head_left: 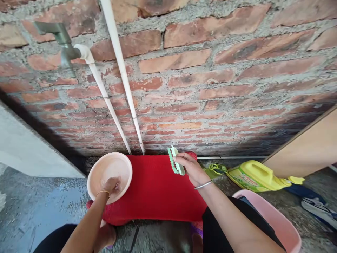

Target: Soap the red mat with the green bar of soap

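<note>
Brush (180, 168): clamped in grip of right hand (191, 168).
Basin (98, 175): could be tipped by left hand's pressure.
Left hand (112, 185): grip cannot be told.

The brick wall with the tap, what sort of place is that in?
It looks like a simple washing corner, maybe at a home: there's a tap in front of the bricks, a basin, and a scrubbing brush in the right hand.

Silver bangle (203, 185), thin gold bracelet (103, 191), black clothing (214, 232)
</note>
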`<state>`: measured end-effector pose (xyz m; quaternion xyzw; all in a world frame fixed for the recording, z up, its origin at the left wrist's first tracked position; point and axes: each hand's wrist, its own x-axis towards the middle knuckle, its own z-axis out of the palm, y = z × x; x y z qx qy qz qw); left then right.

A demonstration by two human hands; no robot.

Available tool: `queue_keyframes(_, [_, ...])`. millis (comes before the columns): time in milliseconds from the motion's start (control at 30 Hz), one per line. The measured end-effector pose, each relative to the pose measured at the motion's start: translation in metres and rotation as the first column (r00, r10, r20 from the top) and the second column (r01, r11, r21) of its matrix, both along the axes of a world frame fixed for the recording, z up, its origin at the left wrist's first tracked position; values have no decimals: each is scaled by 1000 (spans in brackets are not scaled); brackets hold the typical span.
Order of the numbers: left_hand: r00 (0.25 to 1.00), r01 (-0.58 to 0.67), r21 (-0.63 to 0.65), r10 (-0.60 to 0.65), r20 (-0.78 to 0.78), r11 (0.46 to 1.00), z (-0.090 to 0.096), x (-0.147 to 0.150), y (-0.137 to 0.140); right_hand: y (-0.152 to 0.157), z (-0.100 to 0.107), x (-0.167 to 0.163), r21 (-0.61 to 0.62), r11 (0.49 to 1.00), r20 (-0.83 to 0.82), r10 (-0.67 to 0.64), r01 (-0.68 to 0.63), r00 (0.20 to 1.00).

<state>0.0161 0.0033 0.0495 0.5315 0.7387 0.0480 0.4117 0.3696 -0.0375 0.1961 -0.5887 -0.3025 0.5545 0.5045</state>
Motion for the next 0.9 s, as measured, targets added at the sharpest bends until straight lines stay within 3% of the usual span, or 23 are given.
queue_keyframes(133, [952, -62, -112, 92, 293, 992, 28, 24, 3, -7, 5, 17, 21, 999, -59, -33, 35, 998])
queue_keyframes(233, [887, -25, -151, 92, 453, 988, 42, 63, 1, -11, 10, 26, 44, 998, -89, -50, 55, 995])
queue_keyframes(433, [790, 165, -198, -9, 614, 966, 47, 171, -9, -11, 10, 32, 91, 993, -145, -56, 69, 988])
queue_keyframes(533, [763, 226, -165, -69, 643, 960, 48, 206, -8, -10, 7, 33, 98, 993, -130, -56, 69, 990])
queue_keyframes(667, [784, 240, -122, -118, 610, 963, 46, 214, -8, -9, 0, 34, 78, 997, -57, 9, -4, 998])
queue_keyframes(767, [834, 212, -102, -126, 538, 972, 41, 202, -11, -10, -4, 34, 26, 994, 147, 102, -107, 984])
queue_keyframes(833, [867, 188, -87, -124, 483, 978, 38, 192, -12, -9, -6, 32, -28, 985, 372, 169, -171, 912])
queue_keyframes(900, [891, 167, -61, -124, 437, 984, 36, 185, -12, -9, -7, 29, -101, 970, 586, 238, -222, 774])
